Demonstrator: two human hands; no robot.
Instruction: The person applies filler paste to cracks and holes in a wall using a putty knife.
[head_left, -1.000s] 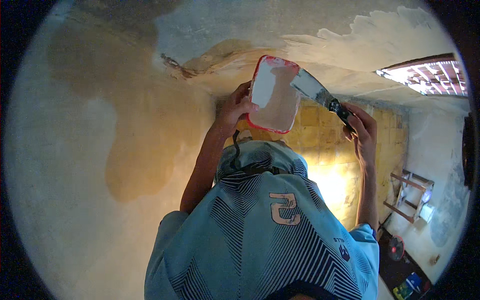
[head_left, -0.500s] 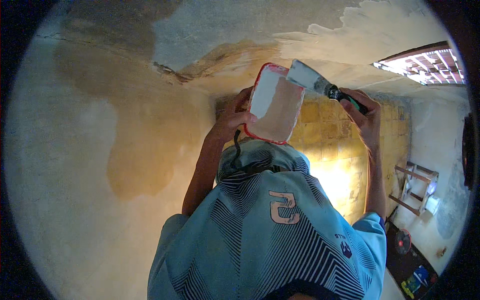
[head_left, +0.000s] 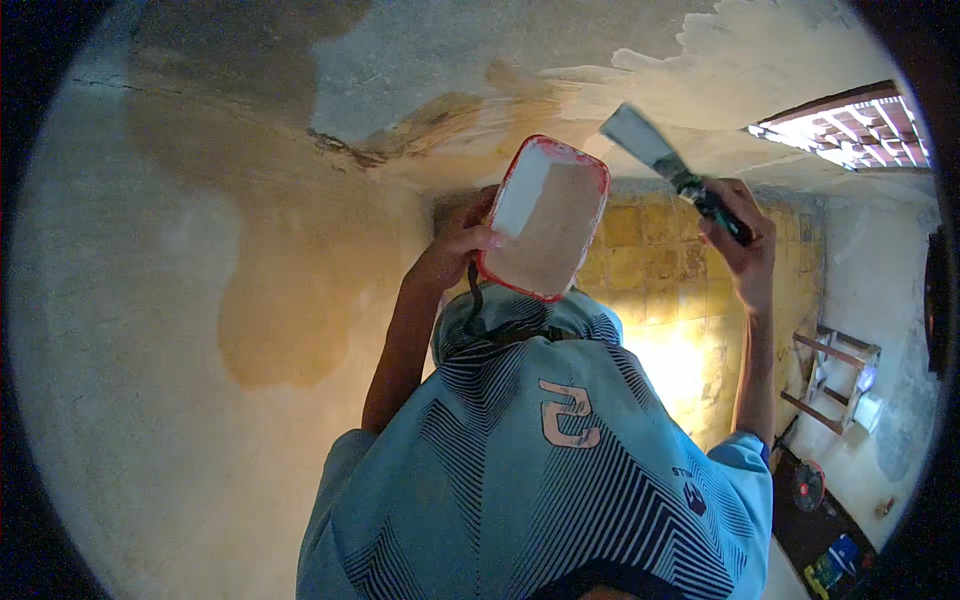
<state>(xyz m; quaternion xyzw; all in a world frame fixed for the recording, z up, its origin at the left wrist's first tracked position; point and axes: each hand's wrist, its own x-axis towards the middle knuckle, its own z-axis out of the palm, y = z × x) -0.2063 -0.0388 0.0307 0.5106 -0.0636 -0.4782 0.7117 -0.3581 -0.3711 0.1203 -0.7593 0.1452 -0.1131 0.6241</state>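
My left hand is closed on the side of a red-rimmed plastic tub, its thumb over the rim. Inside the tub a smooth beige paste covers much of the surface, with white showing at its left and top. In my right hand is a putty knife with a dark handle, gripped in closed fingers. Its blade points up and left, smeared with pale paste, and is apart from the tub, just right of its top corner.
Ahead is a wall with patchy pale filler and a long crack. A barred window opening lies at the upper right. Yellow floor tiles show below. A wooden stool-like frame and a small fan are at the right.
The putty knife has lifted off the tub's rim and moved right and slightly up with my right hand. The tub has dropped slightly and tilted a little.
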